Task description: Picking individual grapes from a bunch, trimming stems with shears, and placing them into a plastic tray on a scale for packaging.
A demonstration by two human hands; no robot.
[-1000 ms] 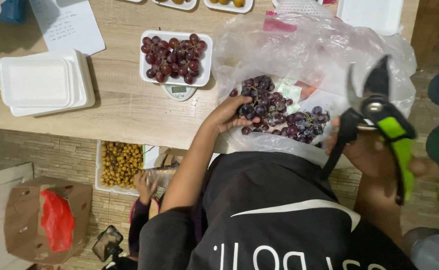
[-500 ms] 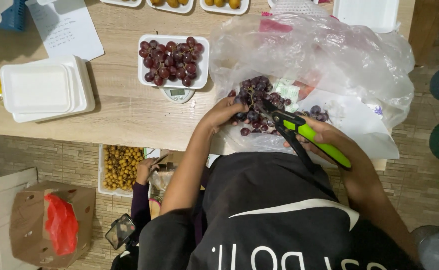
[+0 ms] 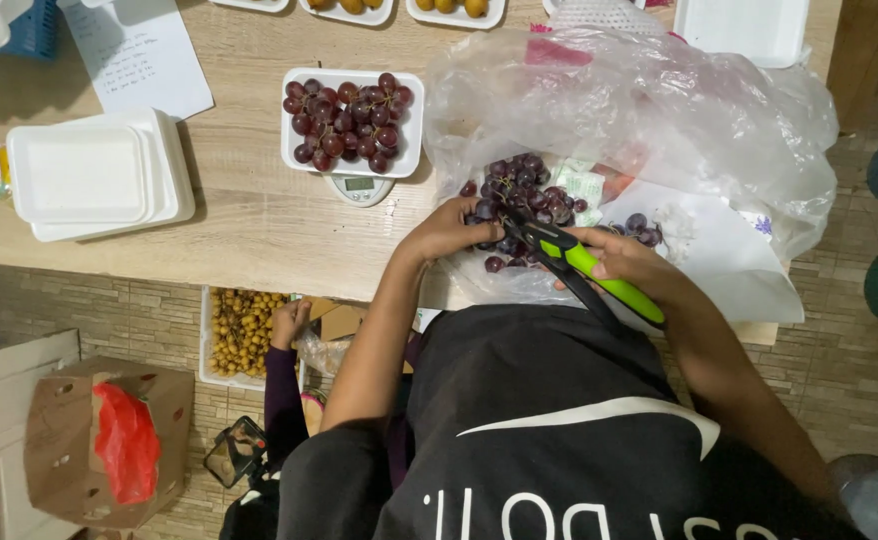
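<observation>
The bunch of dark grapes [image 3: 519,205] lies in the open mouth of a clear plastic bag [image 3: 649,110] on the worktop [image 3: 239,215]. The left hand [image 3: 449,228] cups the bunch's near side; the right hand [image 3: 619,262] is closed on green-handled shears [image 3: 584,268], blades poking into the bunch. Grapes look soft, easy to bruise or knock loose, so I'd grip the stem. Left of the bunch, a white tray of grapes [image 3: 351,122] sits on a small scale [image 3: 359,188]

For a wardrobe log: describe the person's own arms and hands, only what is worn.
Both forearms are bare to the hands. The left hand and right hand wear no gloves; no rings or watch show. A black top with white markings covers the torso and upper arms.
</observation>
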